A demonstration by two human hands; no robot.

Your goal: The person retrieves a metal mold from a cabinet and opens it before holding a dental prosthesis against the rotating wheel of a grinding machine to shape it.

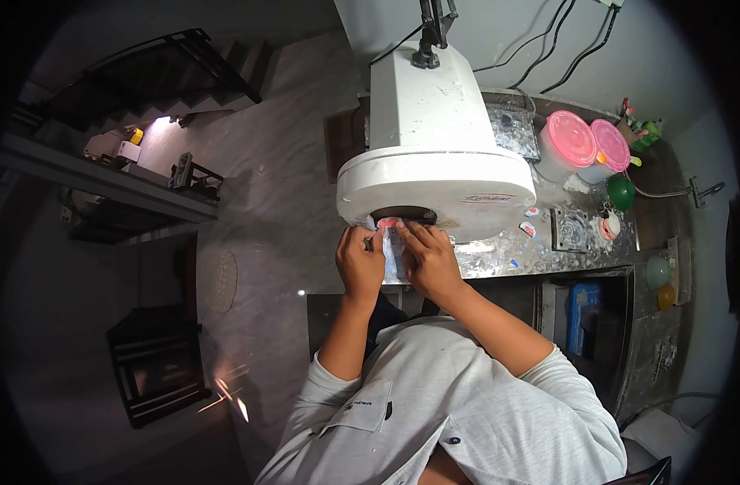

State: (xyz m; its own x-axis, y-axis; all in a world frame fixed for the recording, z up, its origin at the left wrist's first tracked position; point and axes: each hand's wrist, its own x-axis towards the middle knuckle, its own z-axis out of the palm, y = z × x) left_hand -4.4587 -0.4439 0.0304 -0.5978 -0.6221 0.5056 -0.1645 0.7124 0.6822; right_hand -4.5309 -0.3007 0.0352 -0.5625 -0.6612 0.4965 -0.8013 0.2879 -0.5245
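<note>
A small pink-red piece [389, 222] with a pale edge, which looks like a denture base or dental mould, is pinched between my two hands. My left hand [360, 260] has its fingers closed on the piece's left end. The fingers of my right hand [428, 252] press on its right end. Both hands are at the dark opening [404, 214] in the front of a white bench machine [435, 182], just below its rounded hood. Fine detail of the piece is too small to make out.
Small red, white and blue pieces [528, 229] lie on the dusty bench [491, 260] to the right. Beyond are a square metal plate [570, 229], pink-lidded tubs [570, 139], a green ball-like bowl [621, 194] and a tap [706, 190]. Stairs [168, 77] rise at the far left.
</note>
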